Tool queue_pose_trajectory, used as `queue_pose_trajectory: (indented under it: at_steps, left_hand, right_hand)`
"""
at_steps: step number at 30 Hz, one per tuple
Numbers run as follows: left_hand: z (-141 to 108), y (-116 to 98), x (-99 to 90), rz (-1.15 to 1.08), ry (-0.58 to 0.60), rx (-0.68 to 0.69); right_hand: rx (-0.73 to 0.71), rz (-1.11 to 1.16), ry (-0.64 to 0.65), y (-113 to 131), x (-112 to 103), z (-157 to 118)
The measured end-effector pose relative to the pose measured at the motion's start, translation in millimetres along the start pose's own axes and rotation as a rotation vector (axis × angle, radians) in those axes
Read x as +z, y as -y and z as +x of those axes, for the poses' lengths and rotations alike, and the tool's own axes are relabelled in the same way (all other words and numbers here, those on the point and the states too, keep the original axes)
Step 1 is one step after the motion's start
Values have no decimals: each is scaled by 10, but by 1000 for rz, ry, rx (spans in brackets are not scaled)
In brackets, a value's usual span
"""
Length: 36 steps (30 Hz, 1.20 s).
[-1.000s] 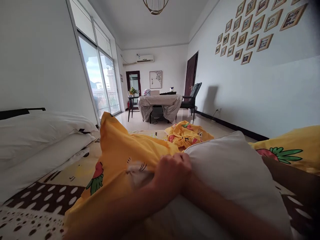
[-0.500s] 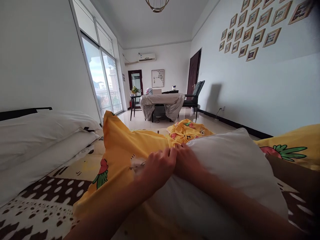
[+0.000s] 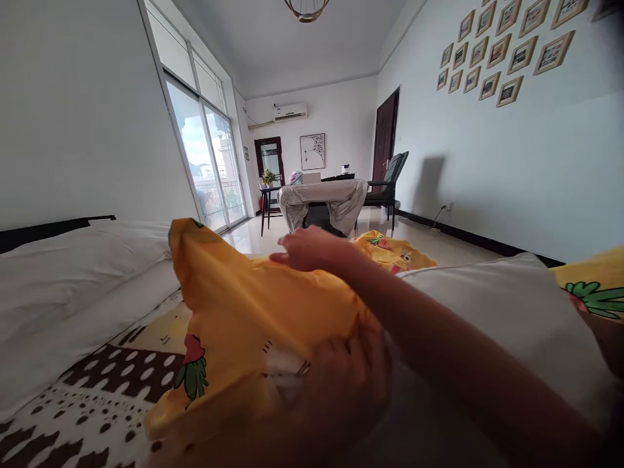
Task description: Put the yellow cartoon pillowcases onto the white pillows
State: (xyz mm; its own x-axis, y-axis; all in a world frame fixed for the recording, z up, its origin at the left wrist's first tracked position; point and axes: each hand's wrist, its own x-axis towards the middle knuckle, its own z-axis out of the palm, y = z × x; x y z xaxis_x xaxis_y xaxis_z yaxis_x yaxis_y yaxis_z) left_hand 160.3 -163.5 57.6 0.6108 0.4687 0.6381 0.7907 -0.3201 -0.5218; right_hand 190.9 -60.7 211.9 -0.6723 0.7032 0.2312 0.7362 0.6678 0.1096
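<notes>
A yellow pillowcase [image 3: 229, 292] printed with carrots and a whiskered animal face is partly over a white pillow [image 3: 492, 305]. The pillow's bare end lies to the right. My left hand [image 3: 348, 374], dim and slightly blurred, is closed on bunched pillowcase fabric near the pillow's covered part. Beyond it, my right hand [image 3: 309, 249] reaches leftward across the case's far edge. Its fingers are apart and grip nothing that I can see; whether it touches the cloth I cannot tell.
More yellow printed fabric [image 3: 397, 252] lies at the bed's far side, with another yellow piece [image 3: 597, 286] at right. White pillows [image 3: 88, 273] rest at left on the brown-and-cream patterned bedding [image 3: 121, 380]. A covered table [image 3: 324, 190] and a chair [image 3: 392, 182] stand beyond.
My right hand has left the gathered fabric beside my left hand and moved left and away over the case. My left hand has come lower and nearer, still holding fabric.
</notes>
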Motion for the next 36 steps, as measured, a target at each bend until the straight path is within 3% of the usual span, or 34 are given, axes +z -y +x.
queue_pose_trajectory:
  at_steps: [3,5,10,12,14,17,20,22,25,27,28,33,36]
  left_hand:
    - [-145,-20,-47,-4,20,2]
    - [-230,20,-40,-21,49,28]
    - [-273,246,-58,-195,154,152]
    - [-266,419,-126,-283,101,175]
    - [-278,671,-229,-287,-81,147]
    - [-307,1175,-392,-59,-437,-75]
    - [-302,1702,-462,118,-694,-466]
    - [-298,1978,-423,-68,-669,-716]
    - [-344,2222,-268,-681,-378,-1006]
    - [-393,2282,-160,-973,-212,-1062]
    - [-411,2289,-120,-1027,-183,-1057]
    - [-348,2230,-136,-958,-328,-1027]
    - [-247,2208,-234,-1078,-379,-1121]
  right_hand:
    - [-170,235,128,132,314,265]
    - [-260,413,95,107,493,277]
    - [-197,620,-17,-142,693,115]
    - [-191,651,-12,-218,705,71]
    - [-190,690,-16,-252,707,43]
    - [-136,708,-98,-237,721,13]
    - [-44,673,-275,-194,747,-12]
    - [0,697,-361,-177,757,-29]
    - [19,754,-421,-181,755,-55]
    - [24,741,-489,-194,746,-72]
    - [34,723,-534,-201,741,-82]
    - [127,651,-802,-226,698,-159]
    - [163,553,-976,-239,674,-234]
